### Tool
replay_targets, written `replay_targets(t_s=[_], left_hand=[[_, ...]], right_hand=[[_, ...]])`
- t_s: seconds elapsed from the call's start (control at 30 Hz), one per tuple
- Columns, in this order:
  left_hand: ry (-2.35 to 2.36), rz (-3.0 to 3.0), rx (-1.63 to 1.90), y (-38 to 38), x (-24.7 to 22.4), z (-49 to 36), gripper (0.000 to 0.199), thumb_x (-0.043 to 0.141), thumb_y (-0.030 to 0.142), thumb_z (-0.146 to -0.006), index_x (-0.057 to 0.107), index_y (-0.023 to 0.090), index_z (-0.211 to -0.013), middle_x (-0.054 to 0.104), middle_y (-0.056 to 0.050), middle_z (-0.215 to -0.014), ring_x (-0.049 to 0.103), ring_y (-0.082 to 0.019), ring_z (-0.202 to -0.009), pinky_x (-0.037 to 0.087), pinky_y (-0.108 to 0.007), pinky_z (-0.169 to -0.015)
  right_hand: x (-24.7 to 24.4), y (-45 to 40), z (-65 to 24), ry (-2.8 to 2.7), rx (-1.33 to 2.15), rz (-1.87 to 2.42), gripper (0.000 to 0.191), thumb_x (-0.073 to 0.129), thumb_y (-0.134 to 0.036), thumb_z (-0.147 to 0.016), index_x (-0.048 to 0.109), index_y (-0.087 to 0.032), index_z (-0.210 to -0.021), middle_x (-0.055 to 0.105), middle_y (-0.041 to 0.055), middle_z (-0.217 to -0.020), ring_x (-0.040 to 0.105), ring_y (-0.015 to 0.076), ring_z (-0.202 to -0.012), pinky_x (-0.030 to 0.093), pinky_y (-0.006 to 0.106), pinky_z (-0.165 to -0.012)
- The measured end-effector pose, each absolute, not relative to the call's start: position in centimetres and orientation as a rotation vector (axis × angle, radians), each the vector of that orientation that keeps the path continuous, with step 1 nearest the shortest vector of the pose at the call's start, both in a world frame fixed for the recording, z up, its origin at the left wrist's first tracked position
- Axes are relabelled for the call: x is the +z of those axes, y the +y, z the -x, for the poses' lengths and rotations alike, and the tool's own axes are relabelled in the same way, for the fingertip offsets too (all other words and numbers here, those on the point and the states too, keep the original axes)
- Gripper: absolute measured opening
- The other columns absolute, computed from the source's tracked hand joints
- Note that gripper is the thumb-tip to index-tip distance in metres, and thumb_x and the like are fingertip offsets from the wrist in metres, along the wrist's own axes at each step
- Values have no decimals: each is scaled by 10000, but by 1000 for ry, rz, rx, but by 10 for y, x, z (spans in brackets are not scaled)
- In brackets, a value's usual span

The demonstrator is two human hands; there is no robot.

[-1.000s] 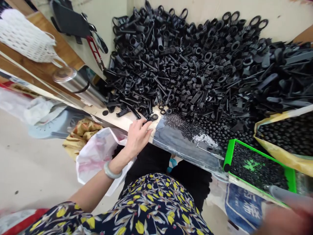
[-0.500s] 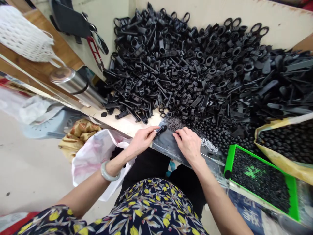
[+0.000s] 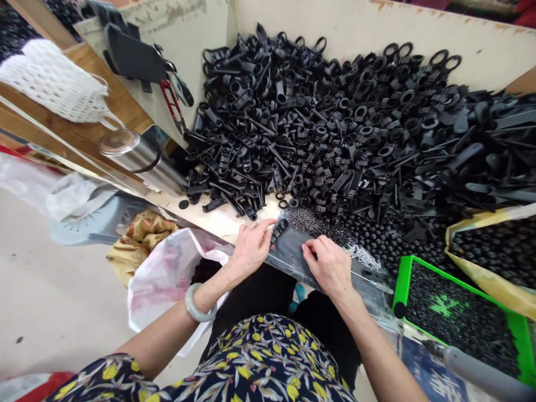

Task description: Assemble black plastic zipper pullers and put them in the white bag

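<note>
A person sits at a pale wooden worktop, seen from above, with both bare hands held together near its edge. The left hand is closed on a small, slotted black plastic part, gripping it between thumb and fingers just above a clear plastic sheet. The right hand is just beside it, curled and resting on that sheet; whether its fingers hold anything is too small to tell.

Just beyond the hands lie a low heap of tiny dark pieces and a pale cluster of tiny pieces. Behind them, a huge pile of black plastic parts, many with rings or loops, spreads back to a cream board wall. Black beads fill the area to the right, beside a yellow-lined bag of black beads and a bright green tray of small black pieces.

A pale green bangle circles the left wrist, and a floral sleeve covers the upper arm. A white plastic bag sits beside the person's left knee. A steel flask stands on the worktop at the left.
</note>
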State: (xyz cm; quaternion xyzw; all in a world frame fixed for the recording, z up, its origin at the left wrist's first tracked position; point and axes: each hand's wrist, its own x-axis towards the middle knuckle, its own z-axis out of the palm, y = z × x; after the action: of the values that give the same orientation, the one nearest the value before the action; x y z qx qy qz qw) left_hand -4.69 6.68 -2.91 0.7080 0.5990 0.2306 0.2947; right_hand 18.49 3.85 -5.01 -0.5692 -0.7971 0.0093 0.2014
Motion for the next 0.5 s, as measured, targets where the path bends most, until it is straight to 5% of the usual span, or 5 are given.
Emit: replay_targets(t_s=[0.2,0.33,0.5], left_hand=[[1539,-1664,704,62,-32,43,330,454,229,-1002,684,209,-1238,749,-26,-839,699,-187,-754,519,-305,-780],[1526,-1752,798,60,-38,41,279,482,209,-1001,694,208,-1183,778,-60,-1046,723,-202,-929,539,-321,-888],[1544,-1945,819,59,-43,34,353,503,277,-1036,616,164,-1351,729,-120,-1137,679,-251,-1062,535,-394,-979]], right_hand=[[-54,34,-184,-2245,-38,1547,281,509,-288,-1082,670,-206,-867,647,23,-780,605,162,-732,389,315,-707],[-51,35,-183,-2264,-49,1562,271,529,-293,-1077,675,-206,-866,658,22,-795,602,166,-740,377,322,-710],[-42,39,-183,-2383,-70,1602,291,538,-331,-1078,696,-206,-867,675,33,-819,603,179,-754,349,340,-715]])
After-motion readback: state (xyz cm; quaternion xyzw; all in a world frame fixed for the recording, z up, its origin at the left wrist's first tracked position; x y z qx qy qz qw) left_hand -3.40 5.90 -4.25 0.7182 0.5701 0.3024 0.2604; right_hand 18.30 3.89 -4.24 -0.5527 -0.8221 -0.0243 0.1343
